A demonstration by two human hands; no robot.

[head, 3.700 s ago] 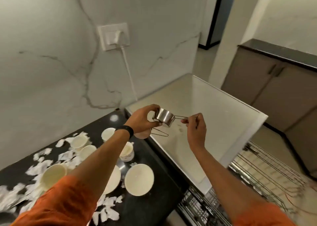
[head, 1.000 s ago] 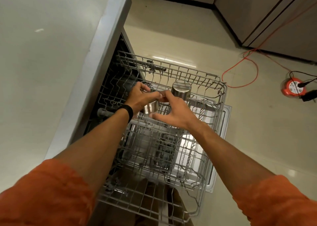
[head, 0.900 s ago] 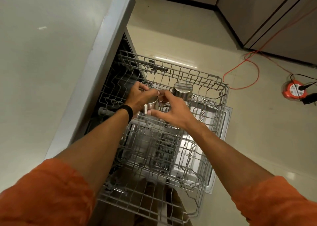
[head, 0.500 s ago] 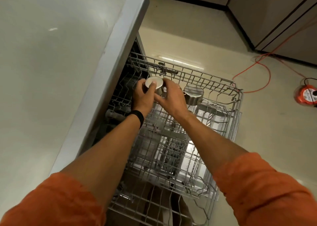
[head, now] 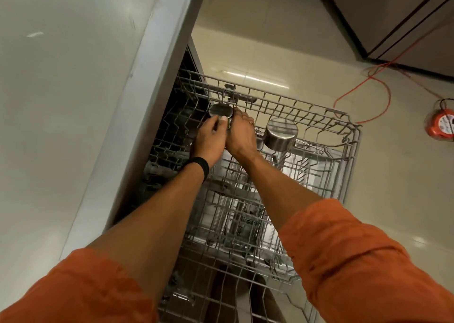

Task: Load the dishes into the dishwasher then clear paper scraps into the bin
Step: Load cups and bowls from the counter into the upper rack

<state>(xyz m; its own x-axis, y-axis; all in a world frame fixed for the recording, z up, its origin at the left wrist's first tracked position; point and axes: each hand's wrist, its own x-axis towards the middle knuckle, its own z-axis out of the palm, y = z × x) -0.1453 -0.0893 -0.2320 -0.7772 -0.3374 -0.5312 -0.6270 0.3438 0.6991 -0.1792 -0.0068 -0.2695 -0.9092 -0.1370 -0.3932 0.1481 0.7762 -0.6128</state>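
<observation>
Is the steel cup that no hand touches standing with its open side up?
No, the steel cup sits upside down in the rack, its flat bottom facing up.

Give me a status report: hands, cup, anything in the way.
Left hand and right hand both gripping cup. Cup upside down at rack's far left corner. Second cup inverted to its right, apart, not blocking.

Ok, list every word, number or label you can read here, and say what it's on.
No text can be read.
On the reel: a white label with marks too blurred to read.
On the dishwasher, rack, held cup, racked cup and wristband: no print shows.
</observation>
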